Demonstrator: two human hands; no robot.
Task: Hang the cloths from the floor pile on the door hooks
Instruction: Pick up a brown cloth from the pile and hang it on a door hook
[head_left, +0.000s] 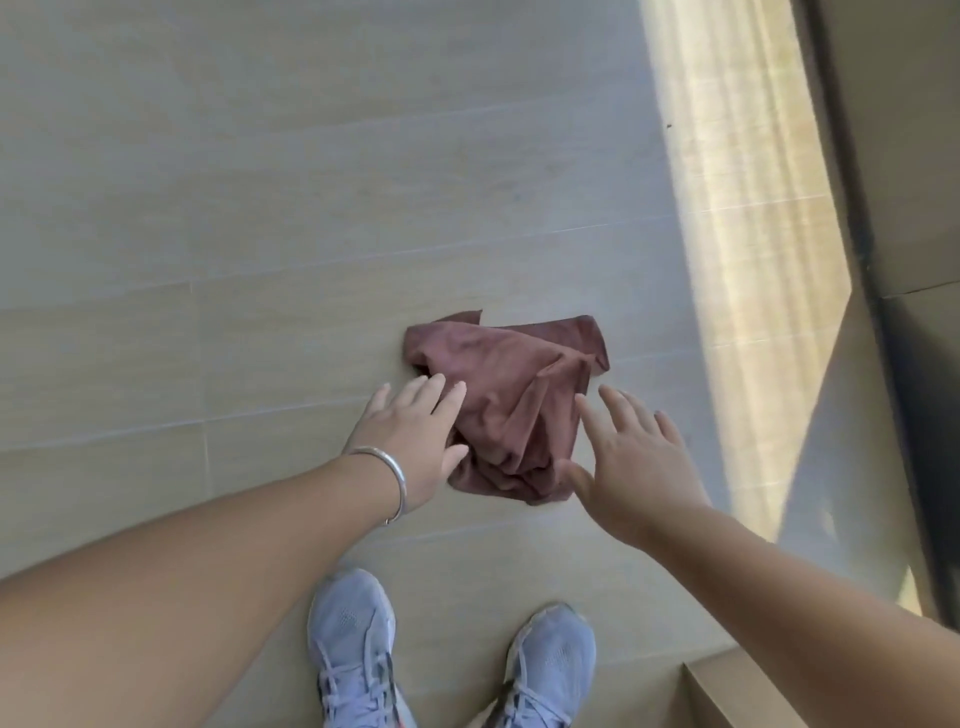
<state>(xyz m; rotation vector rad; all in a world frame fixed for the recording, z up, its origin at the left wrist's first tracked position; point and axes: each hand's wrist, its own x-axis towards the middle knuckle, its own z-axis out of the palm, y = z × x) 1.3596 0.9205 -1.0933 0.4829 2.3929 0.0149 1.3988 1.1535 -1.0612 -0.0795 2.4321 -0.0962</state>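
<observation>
A crumpled reddish-brown cloth (511, 395) lies in a heap on the pale tiled floor (260, 208) in front of me. My left hand (415, 436), a silver bangle on its wrist, reaches down with straight fingers to the cloth's left edge. On the other side my right hand (631, 457) is spread, its fingers over the cloth's right edge. Neither hand grips the cloth. No door or hooks are in view.
My two grey-blue sneakers (358, 649) stand on the tiles just behind the cloth. A sunlit strip (743, 208) runs along the floor at the right, beside a dark frame (862, 234). A cardboard box corner (737, 691) sits at bottom right.
</observation>
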